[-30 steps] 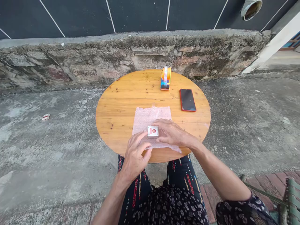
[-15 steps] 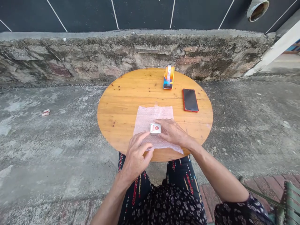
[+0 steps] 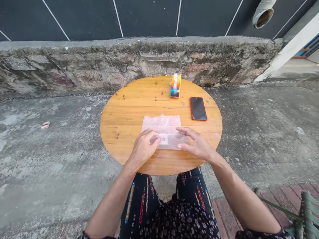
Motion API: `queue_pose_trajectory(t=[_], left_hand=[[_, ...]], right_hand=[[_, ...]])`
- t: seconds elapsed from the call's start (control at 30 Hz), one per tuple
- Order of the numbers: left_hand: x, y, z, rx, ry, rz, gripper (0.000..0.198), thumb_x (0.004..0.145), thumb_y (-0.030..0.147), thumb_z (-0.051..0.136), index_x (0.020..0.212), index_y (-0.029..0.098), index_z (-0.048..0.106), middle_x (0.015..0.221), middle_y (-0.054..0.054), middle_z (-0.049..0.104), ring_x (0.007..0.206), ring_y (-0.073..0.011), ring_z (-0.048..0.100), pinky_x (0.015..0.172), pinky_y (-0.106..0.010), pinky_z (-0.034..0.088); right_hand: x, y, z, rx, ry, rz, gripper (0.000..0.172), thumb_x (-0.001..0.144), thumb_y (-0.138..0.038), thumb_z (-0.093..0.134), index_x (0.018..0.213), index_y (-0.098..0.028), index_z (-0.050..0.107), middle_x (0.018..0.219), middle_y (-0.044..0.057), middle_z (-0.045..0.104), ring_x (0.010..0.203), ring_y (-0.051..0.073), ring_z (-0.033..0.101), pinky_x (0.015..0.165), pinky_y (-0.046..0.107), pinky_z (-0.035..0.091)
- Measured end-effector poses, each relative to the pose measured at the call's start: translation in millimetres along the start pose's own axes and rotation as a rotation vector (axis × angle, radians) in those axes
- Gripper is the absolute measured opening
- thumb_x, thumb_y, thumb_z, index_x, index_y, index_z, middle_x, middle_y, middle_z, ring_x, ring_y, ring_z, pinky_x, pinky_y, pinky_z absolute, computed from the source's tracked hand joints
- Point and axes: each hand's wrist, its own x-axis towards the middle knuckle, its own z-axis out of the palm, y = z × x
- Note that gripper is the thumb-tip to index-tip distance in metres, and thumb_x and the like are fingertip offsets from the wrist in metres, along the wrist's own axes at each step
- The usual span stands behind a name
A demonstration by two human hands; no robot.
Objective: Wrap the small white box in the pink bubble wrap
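Note:
A sheet of pinkish clear bubble wrap [image 3: 161, 122] lies on the round wooden table [image 3: 134, 99], its near part folded back over a small white box [image 3: 163, 139]. The box's red print shows faintly through the layer. My left hand [image 3: 146, 144] is at the left end of the covered box, thumb and fingertips close together on the wrap. To the right of the box, my right hand [image 3: 195, 142] is open, thumb and fingers apart around the right part of the fold; whether it touches the wrap I cannot tell.
A yellow and blue tape dispenser [image 3: 175, 85] stands near the table's far edge. Right of the wrap lies a phone in a red case [image 3: 198, 109]. A stone wall base [image 3: 119, 66] runs behind the table. A green chair [image 3: 309, 212] is at the lower right.
The near edge of the bubble wrap has been folded away from me over the box, which lay uncovered before. My right hand has let go of the box and moved right. My left hand has moved forward to the box.

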Motion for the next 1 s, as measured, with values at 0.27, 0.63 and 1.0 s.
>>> queue_pose_trajectory(t=[0.27, 0.63, 1.0], left_hand=[[6, -4, 7.2, -0.102, -0.037, -0.033, 0.007, 0.082, 0.019, 0.057, 0.077, 0.020, 0.062, 0.083, 0.000, 0.066, 0.082, -0.0165, 0.061, 0.074, -0.027, 0.045], [-4, 1, 7.5, -0.299, -0.104, -0.115, 0.007, 0.083, 0.020, 0.056, 0.080, 0.019, 0.062, 0.083, 0.000, 0.063, 0.080, -0.0137, 0.058, 0.074, -0.023, 0.042], [-7, 1, 11.0, -0.298, -0.073, -0.228, 0.010, 0.079, 0.019, 0.057, 0.087, 0.019, 0.063, 0.086, 0.001, 0.067, 0.084, -0.0141, 0.060, 0.078, -0.023, 0.043]], right_hand=[[7, 23, 21, -0.040, 0.211, 0.073, 0.028, 0.084, -0.031, 0.059, 0.109, -0.019, 0.062, 0.090, 0.004, 0.067, 0.076, 0.016, 0.060, 0.072, 0.031, 0.048], [-12, 30, 40, 0.022, 0.324, 0.234, 0.039, 0.085, -0.036, 0.058, 0.117, -0.014, 0.058, 0.061, -0.006, 0.044, 0.053, 0.011, 0.043, 0.052, 0.024, 0.038], [-36, 19, 42, -0.009, 0.391, 0.267, 0.050, 0.084, -0.039, 0.061, 0.126, -0.014, 0.051, 0.077, 0.002, 0.064, 0.070, 0.018, 0.061, 0.068, 0.033, 0.049]])
